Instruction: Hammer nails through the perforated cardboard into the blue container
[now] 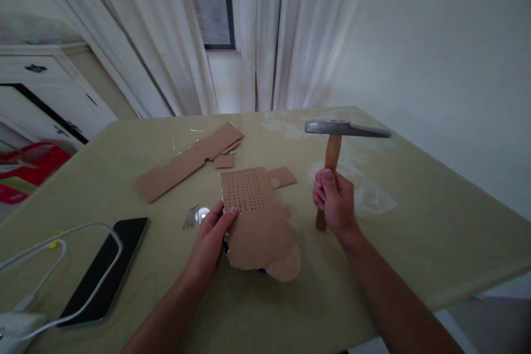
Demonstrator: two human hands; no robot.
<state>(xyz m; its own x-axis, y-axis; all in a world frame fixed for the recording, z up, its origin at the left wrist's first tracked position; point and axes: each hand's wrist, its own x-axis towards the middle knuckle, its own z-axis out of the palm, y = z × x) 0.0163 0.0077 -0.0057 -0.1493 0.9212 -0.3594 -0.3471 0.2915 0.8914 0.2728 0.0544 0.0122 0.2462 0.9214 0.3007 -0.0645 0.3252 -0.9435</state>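
Two hands, both engaged. We record the left hand point(211, 235) closed on the left edge of a perforated cardboard piece point(259, 227), thumb on its upper face; the piece sits front of centre, over the table point(435, 232). We record the right hand point(338, 199) wrapped around the wooden handle of a hammer point(333, 150), upright, steel head uppermost.

Containers: one clear plastic bag point(369, 196), lying flat behind and right of the right hand. One red container point(53, 163), beyond the table's left edge, with something green in it; bag or basket, we cannot tell. One white cabinet point(41, 74), far left.

Loose stock: several nails point(191, 217) in a row, just beside a small white disc point(202, 213), left of the perforated piece. One long cardboard strip point(188, 168), slanting behind them, smaller offcuts point(224, 161) at its right end. One black-screened phone point(98, 268), near left, crossed by a white cable point(121, 243).

Edges and room: the hammer head stands well apart from the cardboard, with table surface between. Right of the right forearm, the table runs on to its slanting edge. The far edge lies before white curtains point(305, 38).
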